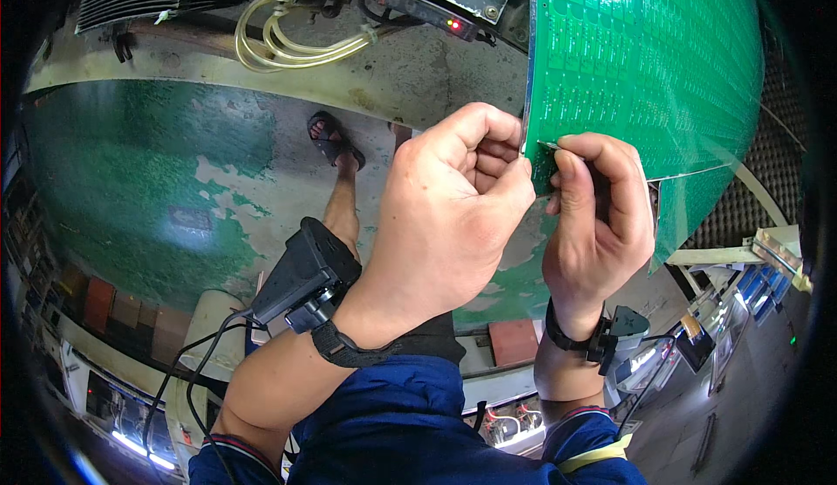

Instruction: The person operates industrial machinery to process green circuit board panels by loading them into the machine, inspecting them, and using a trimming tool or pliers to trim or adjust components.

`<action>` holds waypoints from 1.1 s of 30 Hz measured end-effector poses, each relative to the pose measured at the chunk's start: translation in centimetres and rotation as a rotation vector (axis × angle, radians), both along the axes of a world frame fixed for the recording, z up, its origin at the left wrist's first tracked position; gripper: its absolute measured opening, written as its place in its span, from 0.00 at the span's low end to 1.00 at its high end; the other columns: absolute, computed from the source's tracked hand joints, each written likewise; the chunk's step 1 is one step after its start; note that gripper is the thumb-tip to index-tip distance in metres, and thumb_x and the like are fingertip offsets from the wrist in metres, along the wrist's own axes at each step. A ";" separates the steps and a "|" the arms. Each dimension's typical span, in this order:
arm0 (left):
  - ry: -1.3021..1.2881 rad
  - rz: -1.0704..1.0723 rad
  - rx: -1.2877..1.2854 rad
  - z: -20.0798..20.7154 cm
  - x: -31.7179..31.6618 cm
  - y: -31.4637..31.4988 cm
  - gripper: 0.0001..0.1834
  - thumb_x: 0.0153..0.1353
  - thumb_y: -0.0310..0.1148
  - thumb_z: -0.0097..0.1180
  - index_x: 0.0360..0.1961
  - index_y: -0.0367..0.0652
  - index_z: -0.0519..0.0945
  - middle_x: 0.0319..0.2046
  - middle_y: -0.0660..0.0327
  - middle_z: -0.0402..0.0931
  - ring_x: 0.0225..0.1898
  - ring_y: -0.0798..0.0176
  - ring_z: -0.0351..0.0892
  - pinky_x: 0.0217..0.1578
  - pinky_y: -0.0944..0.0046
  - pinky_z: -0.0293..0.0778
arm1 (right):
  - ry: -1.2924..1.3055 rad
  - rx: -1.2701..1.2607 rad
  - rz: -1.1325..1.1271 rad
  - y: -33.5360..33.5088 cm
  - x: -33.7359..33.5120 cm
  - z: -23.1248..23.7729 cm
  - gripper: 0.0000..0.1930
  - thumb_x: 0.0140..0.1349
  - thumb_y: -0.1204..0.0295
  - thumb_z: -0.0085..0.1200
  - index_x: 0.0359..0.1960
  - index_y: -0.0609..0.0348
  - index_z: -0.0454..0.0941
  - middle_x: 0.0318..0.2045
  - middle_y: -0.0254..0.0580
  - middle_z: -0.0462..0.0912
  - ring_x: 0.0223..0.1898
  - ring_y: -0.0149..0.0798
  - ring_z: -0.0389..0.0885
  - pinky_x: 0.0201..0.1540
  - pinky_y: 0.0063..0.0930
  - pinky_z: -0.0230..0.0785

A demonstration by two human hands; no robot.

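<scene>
A green circuit board (645, 58) is seen at far right. By its near left corner, a small metal piece (548, 145) is pinched by the right hand (602, 223); the left hand's (453, 215) fingers are curled at the board's left edge, their hold hidden.

Two hands are at the green circuit board (645, 49): one left hand (462, 197), one right hand (602, 206), with one thin metal piece (547, 145) there. Below the board are two wrist straps (567, 337), two blue sleeves (584, 437) and one yellow band (597, 455). Left of it: one black sandal (327, 139), several clear hoses (296, 51) too tangled to count.
</scene>
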State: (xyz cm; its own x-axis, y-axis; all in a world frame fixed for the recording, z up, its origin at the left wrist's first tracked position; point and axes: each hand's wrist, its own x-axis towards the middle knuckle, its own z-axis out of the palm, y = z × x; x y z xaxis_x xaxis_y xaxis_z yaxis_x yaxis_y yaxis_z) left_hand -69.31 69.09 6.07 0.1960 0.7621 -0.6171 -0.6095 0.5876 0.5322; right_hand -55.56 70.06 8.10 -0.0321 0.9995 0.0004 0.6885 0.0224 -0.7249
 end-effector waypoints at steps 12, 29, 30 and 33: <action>0.040 0.029 0.049 -0.4 0.3 0.0 0.12 0.62 0.15 0.53 0.46 0.32 0.76 0.36 0.65 0.76 0.36 0.78 0.73 0.36 0.77 0.69 | -0.216 0.198 0.247 1.1 0.0 0.4 0.09 0.52 0.87 0.62 0.35 0.66 0.80 0.31 0.47 0.81 0.31 0.44 0.81 0.34 0.30 0.74; 0.352 0.089 0.111 -0.5 1.3 -0.3 0.18 0.58 0.12 0.54 0.51 0.28 0.77 0.27 0.68 0.75 0.26 0.82 0.69 0.25 0.79 0.66 | -0.262 0.334 0.474 2.5 0.9 -0.4 0.14 0.44 0.90 0.61 0.35 0.68 0.81 0.30 0.47 0.81 0.27 0.43 0.80 0.28 0.29 0.73; 0.351 0.089 0.111 -0.5 1.3 -0.3 0.18 0.58 0.12 0.54 0.51 0.28 0.77 0.27 0.68 0.75 0.26 0.82 0.69 0.25 0.79 0.66 | -0.250 0.337 0.489 2.6 1.0 -0.4 0.14 0.44 0.90 0.61 0.35 0.68 0.81 0.30 0.47 0.81 0.27 0.43 0.80 0.28 0.30 0.73; 0.411 0.109 0.150 -0.5 1.4 -0.3 0.18 0.58 0.12 0.54 0.51 0.29 0.77 0.26 0.69 0.75 0.25 0.83 0.69 0.24 0.79 0.66 | -0.234 0.358 0.518 2.8 1.1 -0.8 0.14 0.44 0.90 0.61 0.36 0.68 0.81 0.30 0.48 0.81 0.27 0.43 0.80 0.28 0.30 0.73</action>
State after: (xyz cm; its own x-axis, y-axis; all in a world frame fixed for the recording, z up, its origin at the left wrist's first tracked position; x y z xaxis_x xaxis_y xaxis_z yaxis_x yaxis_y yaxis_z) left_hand -67.89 68.82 5.62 -0.1286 0.8519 -0.5077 -0.3833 0.4294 0.8177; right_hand -54.42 72.83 7.32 -0.5470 0.7944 0.2641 0.6620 0.6035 -0.4444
